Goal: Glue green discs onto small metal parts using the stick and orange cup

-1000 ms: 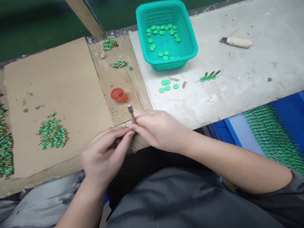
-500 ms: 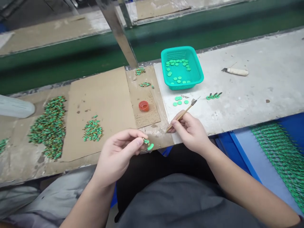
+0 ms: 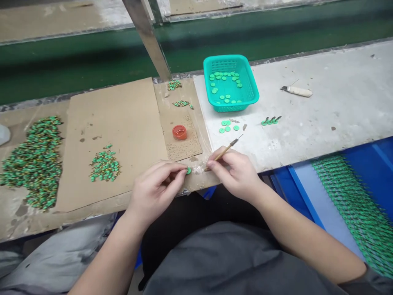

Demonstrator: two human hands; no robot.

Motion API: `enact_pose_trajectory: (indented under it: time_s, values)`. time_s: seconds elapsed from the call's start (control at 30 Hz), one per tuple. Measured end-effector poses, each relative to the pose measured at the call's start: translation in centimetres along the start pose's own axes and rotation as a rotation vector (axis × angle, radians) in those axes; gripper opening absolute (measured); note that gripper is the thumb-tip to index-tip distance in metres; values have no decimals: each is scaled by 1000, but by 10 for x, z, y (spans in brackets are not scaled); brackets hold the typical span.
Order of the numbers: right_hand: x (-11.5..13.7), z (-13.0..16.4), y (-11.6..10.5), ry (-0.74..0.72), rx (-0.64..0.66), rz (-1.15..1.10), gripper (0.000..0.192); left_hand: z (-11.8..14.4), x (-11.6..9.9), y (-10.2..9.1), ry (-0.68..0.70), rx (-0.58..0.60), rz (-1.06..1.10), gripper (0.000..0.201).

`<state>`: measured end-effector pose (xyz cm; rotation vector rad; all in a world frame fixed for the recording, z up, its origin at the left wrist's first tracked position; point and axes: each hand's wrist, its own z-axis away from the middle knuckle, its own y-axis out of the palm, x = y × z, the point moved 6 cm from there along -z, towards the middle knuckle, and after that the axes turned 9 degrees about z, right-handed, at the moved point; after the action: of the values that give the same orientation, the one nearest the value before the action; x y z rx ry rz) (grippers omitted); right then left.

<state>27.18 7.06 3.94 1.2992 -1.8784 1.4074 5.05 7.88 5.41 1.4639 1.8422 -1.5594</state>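
Note:
My left hand (image 3: 158,186) pinches a small green part (image 3: 188,170) at the front edge of the bench. My right hand (image 3: 235,172) grips a thin wooden-handled brush (image 3: 225,149), its dark tip pointing up and to the right, its lower end close to the green part. A small red cap (image 3: 179,132) sits on a cardboard piece just beyond both hands. Loose green discs (image 3: 227,125) lie on the grey bench past the brush tip.
A teal basket (image 3: 247,80) holding green discs stands at the back. Piles of green parts (image 3: 105,166) (image 3: 35,157) lie on cardboard at left. A few assembled parts (image 3: 270,121) and a wrapped tool (image 3: 296,91) lie at right. A blue tray (image 3: 353,196) holds rows of green parts.
The view rose and widened. My hands, joined a second ago, parted, then drew close again; the left hand lowered the green part to the bench edge and the brush swung down toward it.

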Motion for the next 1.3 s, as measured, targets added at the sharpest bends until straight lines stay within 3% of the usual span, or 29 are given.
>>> enact_pose_trajectory:
  time_s: [0.13, 0.33, 0.73, 0.93, 1.13, 1.3]
  values:
    - [16, -4, 19, -176, 8, 20, 23, 6, 5, 4, 75, 7, -75, 8]
    - [16, -6, 38, -233, -9, 107, 22, 7, 7, 4, 80, 9, -35, 15]
    - [18, -8, 42, -257, 13, 118, 18, 10, 8, 4, 67, 7, -15, 9]
    - [26, -9, 43, -269, 61, 180, 27, 9, 9, 2, 30, 8, -5, 10]
    - [36, -8, 50, -342, 107, 301, 25, 10, 11, -1, 79, -10, -4, 9]
    - [34, -7, 49, -304, 121, 289, 23, 11, 17, 0, -15, -14, 24, 13]
